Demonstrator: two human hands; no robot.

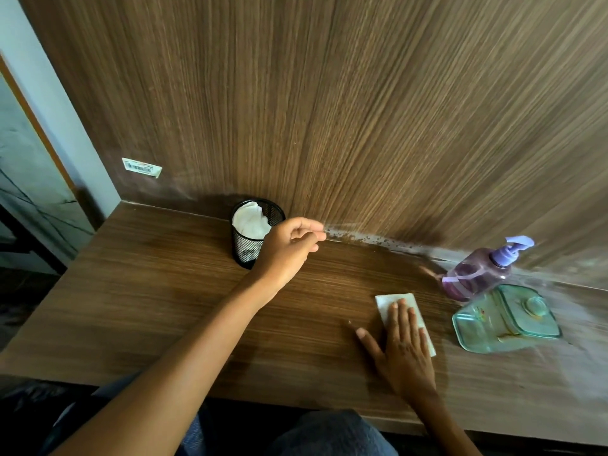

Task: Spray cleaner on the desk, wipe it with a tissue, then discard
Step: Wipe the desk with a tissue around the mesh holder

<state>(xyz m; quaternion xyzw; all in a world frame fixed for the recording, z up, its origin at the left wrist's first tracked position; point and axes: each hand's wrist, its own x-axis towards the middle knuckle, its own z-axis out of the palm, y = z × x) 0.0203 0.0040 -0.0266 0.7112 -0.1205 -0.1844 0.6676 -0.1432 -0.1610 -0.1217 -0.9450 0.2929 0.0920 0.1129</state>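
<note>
A white folded tissue lies flat on the wooden desk, and my right hand presses on it with fingers spread. My left hand hovers above the desk just right of a black mesh cup that holds crumpled white tissue; its fingers are curled loosely, and I see nothing in them. A purple spray bottle leans at the back right, apart from both hands.
A green translucent tissue box lies right of my right hand, touching the bottle's base. A wood-panel wall rises behind the desk, with pale stains along the seam. The desk's left edge drops off near a doorway.
</note>
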